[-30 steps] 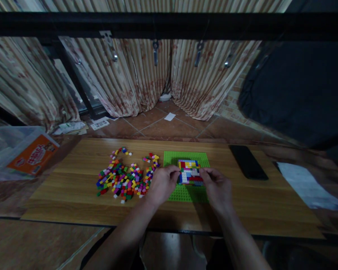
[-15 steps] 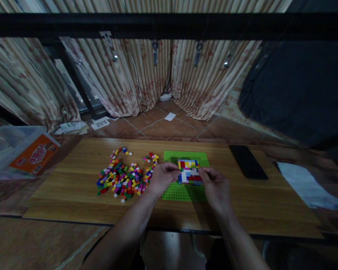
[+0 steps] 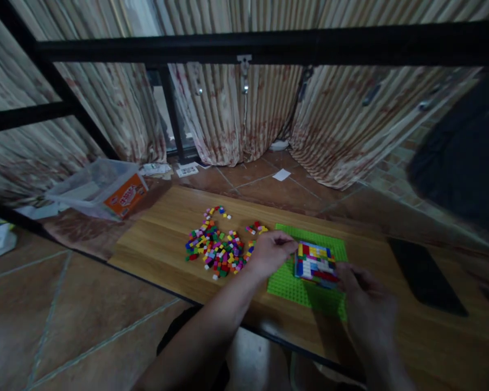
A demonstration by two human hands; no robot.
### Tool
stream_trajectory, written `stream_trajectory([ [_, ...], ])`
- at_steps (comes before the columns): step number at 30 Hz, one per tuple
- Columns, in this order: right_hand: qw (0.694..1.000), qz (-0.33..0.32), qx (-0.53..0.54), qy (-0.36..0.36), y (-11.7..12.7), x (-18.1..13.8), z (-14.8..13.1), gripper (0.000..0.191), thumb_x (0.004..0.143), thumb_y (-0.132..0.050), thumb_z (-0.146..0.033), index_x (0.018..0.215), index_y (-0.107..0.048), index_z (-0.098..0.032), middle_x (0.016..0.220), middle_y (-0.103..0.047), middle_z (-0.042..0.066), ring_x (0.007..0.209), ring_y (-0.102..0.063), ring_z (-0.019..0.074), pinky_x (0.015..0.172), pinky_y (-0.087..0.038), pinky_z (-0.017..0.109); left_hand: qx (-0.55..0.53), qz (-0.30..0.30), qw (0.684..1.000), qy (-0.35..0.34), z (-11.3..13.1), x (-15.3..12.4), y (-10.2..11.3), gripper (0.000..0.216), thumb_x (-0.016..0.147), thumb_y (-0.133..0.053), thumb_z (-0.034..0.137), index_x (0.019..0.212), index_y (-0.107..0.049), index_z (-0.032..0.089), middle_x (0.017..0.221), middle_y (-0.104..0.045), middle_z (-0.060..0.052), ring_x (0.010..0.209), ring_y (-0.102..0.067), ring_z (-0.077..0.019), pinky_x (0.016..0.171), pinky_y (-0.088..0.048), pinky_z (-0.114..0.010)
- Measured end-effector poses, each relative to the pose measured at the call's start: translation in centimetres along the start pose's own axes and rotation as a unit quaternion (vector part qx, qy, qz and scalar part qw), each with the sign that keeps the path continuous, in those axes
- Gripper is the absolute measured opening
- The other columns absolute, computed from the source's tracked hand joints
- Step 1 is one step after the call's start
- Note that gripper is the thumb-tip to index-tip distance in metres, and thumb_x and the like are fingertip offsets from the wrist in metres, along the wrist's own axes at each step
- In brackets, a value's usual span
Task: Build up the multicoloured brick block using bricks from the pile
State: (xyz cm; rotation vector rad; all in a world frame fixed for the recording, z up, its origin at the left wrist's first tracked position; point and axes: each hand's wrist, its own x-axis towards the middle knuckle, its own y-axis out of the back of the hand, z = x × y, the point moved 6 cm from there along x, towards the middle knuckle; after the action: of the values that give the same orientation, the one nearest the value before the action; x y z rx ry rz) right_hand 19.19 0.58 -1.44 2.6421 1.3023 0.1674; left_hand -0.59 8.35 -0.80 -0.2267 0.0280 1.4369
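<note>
A flat rectangular build of coloured building bricks [image 3: 315, 262] sits over a green studded baseplate [image 3: 287, 285], with red, yellow, white and blue bricks on top. At its upper left edge is my left hand [image 3: 271, 252], thumb and forefinger pinched together; anything between the fingertips is too small to make out. My right hand [image 3: 369, 298] is slightly blurred, its fingers closed against the build's right edge. To the left of the baseplate lies a loose heap of small coloured bricks [image 3: 220, 250], partly hidden behind my left wrist.
A black flat phone-like slab [image 3: 426, 277] lies on the wooden table [image 3: 146, 239] at the right. On the floor beyond the table's left end stands a clear plastic bin [image 3: 85, 190] with an orange label. A white paper [image 3: 281, 174] lies on the tiles near the curtains [image 3: 228, 119].
The view has swung to the left and tilted, so the table slants and more floor shows at left. My left hand has drawn slightly back toward the build's upper left edge.
</note>
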Motion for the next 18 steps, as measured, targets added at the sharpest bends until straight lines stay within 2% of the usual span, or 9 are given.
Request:
stream_trajectory([
  [6,0.995,-0.003,-0.073,0.069,-0.1,-1.1,-1.0,0.042,0.071,-0.069,-0.057,0.085,-0.071,-0.017,0.084,-0.072,0.009,0.078,-0.066,0.0268,0.070,-0.050,0.036,-0.073,0.077,0.994,-0.036,3.7,-0.1,4.0,0.010,0.074,-0.067,0.024,0.071,-0.064,0.015,0.058,-0.059,0.003,0.047,-0.047,-0.0050,0.048,-0.039,-0.018],
  [9,0.986,-0.019,-0.120,0.111,-0.7,-2.3,-1.4,0.044,0.074,-0.065,-0.061,0.088,-0.071,-0.019,0.091,-0.073,0.010,0.083,-0.067,0.0288,0.076,-0.050,0.039,-0.105,0.133,0.982,-0.079,6.2,-0.8,7.4,0.011,0.073,-0.067,0.025,0.072,-0.065,0.015,0.061,-0.061,0.003,0.051,-0.050,-0.0057,0.053,-0.042,-0.019],
  [12,0.973,-0.038,-0.161,0.163,-1.5,-4.1,-1.5,0.044,0.076,-0.062,-0.063,0.085,-0.071,-0.021,0.093,-0.073,0.010,0.084,-0.068,0.0289,0.080,-0.050,0.040,-0.146,0.190,0.959,-0.154,9.0,-2.2,11.4,0.016,0.071,-0.069,0.030,0.075,-0.065,0.015,0.065,-0.062,0.002,0.052,-0.049,-0.0050,0.053,-0.042,-0.018],
  [15,0.953,-0.077,-0.187,0.226,-2.8,-6.4,-1.8,0.039,0.079,-0.059,-0.061,0.081,-0.071,-0.024,0.089,-0.074,0.007,0.082,-0.068,0.0261,0.077,-0.051,0.037,-0.190,0.236,0.932,-0.200,11.0,-3.8,15.0,0.018,0.069,-0.072,0.030,0.075,-0.064,0.014,0.068,-0.062,0.001,0.052,-0.049,-0.0040,0.051,-0.040,-0.017],
  [18,0.926,-0.153,-0.188,0.290,-5.2,-8.8,-2.9,0.030,0.083,-0.059,-0.053,0.078,-0.072,-0.026,0.083,-0.074,0.003,0.077,-0.069,0.0220,0.070,-0.052,0.031,-0.220,0.260,0.911,-0.231,12.1,-5.2,17.6,0.017,0.068,-0.073,0.027,0.074,-0.064,0.014,0.067,-0.061,0.001,0.051,-0.048,-0.0031,0.049,-0.038,-0.015],
])
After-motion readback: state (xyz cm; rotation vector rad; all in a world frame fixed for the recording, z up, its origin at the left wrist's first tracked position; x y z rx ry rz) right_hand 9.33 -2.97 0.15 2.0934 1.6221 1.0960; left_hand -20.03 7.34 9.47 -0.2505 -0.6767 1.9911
